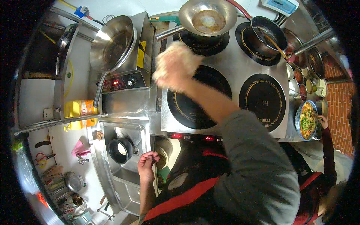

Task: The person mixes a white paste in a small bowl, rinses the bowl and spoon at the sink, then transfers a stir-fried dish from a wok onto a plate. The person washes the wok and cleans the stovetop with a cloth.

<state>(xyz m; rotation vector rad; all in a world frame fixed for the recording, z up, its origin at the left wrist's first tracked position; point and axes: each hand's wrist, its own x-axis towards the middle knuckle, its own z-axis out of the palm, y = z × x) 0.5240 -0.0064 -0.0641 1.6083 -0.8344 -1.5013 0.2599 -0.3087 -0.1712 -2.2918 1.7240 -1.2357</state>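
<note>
Blurred by motion, my right hand (181, 74) is over the left part of a steel four-zone induction cooktop (234, 67). It is closed on what looks like a pale cloth (168, 57); the blur hides its edges. Under the hand and forearm lies the near-left black cooking zone (182, 109). A steel wok (208, 18) with light residue in its bottom rests on the far-left zone. My left hand (147, 163) hangs beside the sink's right edge, its fingers curled towards the thumb; whether anything is in them is hidden.
A large steel wok (112, 45) sits on a separate burner at left. The steel sink (126, 173) holds a black bowl (119, 152). A dark saucepan (268, 35) with a wooden-handled utensil stands far right. Another person's hand (323, 121) touches a bowl of food (306, 121).
</note>
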